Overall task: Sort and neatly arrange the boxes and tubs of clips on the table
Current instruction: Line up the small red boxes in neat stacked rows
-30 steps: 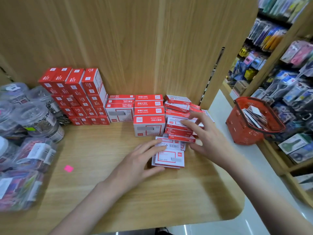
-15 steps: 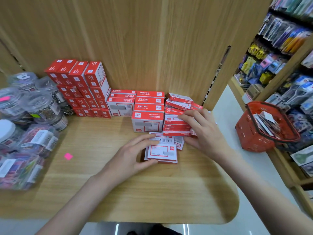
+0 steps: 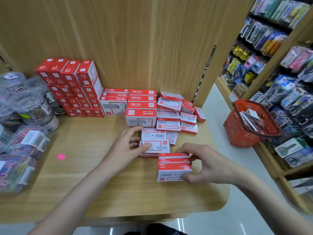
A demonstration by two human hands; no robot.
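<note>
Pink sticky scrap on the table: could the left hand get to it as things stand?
Probably yes. The pink scrap lies on bare table, nothing between it and the left hand, which only rests on a small box.

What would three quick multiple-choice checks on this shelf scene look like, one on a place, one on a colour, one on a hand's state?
1. Where do the clear tubs of clips stand?
A. at the left end of the wooden tabletop
B. inside the basket
C. on top of the tall red box stack

2. What colour is the small paper scrap lying on the wooden tabletop?
A. green
B. pink
C. white

3. What is the right hand doing?
A. lying flat on bare wood
B. reaching into the basket
C. gripping a small stack of red-and-white boxes

Answers: 1 A, the tubs cluster at the left edge beside the tall red box stack. 2 B, the scrap is bright pink. 3 C, its thumb and fingers curl round the stack's right end, while the left hand rests on a flat box.
</note>
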